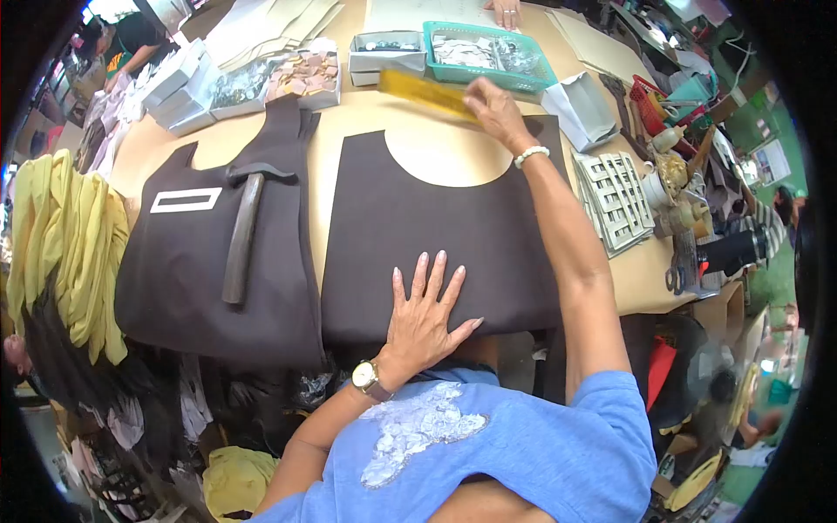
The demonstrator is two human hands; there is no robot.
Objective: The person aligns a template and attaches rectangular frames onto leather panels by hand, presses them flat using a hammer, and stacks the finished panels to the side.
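Dark fabric panel point(445, 218): flat at mid-frame, curved cutout facing the top of the frame.
Long axis hard to tell, height and width nearly alike; lower edge at the near side of the tan table point(445, 157). Left hand point(425, 321), lower centre: palm down, fingers spread on the panel, grasping nothing. Right hand point(497, 112), upper centre: pinching the right end of a yellow strip point(422, 92), which slants down rightward. Tabletop shows within the cutout and as a wedge at left, narrowing downward beside a second dark panel point(174, 261) bearing a hammer point(242, 235). Top: teal basket point(530, 83).
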